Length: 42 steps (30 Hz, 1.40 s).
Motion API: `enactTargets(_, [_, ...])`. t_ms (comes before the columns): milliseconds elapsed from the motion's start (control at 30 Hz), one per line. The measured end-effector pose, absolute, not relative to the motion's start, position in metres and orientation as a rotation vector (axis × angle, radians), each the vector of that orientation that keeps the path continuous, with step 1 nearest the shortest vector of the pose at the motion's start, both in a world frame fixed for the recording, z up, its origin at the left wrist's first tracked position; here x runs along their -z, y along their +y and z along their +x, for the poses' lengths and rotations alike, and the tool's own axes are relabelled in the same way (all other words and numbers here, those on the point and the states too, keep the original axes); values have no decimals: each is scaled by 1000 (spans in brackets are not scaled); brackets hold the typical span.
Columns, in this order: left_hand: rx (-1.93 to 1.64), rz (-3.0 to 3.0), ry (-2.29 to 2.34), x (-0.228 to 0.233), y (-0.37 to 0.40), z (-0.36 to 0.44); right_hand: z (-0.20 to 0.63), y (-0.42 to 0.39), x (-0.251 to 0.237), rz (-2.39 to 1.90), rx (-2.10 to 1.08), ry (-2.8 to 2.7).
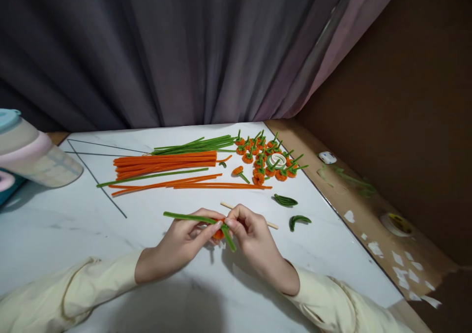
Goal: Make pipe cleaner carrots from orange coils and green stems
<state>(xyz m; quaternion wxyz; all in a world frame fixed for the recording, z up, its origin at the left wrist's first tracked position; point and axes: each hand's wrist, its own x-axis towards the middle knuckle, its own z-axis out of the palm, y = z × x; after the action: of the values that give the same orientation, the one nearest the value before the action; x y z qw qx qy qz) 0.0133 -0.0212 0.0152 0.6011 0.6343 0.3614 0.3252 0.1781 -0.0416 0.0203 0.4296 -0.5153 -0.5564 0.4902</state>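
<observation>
Both hands meet over the front of the white table. My left hand (188, 237) is closed, pinching a green pipe cleaner (184, 217) against a small orange pipe-cleaner pumpkin (218, 234). One length of the green stem points left, and a shorter end bends down to the right. My right hand (254, 232) is closed too, its thumb and fingertips pinching at the bend of the green pipe cleaner. The fingers cover most of the orange piece. A thin wooden stick (272, 225) lies on the table behind my right hand, partly hidden by it.
Orange pipe cleaners (165, 163) and green pipe cleaners (195, 146) lie bundled at the back. Several finished small pumpkins (260, 158) cluster around a roll of tape (278, 161). Bent green pieces (284, 200) lie to the right. A tumbler (40, 151) stands left; paper scraps (401, 274) litter the right.
</observation>
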Motion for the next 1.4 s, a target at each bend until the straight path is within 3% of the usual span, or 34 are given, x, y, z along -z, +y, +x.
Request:
enactTargets(333, [-750,1329,779,-3,-15,12,180,-39,-17,-1293,-1283,-1220])
enactTargets(733, [-1003,1665,825,-7,-10,9,179,-39,-16,-1222,-1535,-1171])
enactTargets(1133, [-771,1534,680,-11,-2,1,181,-33,-22,-1243,-1661,-1053])
enactTargets(1400, [-869,1912,630,-14,-1,0,181,-34,-18,-1232,-1692,-1031])
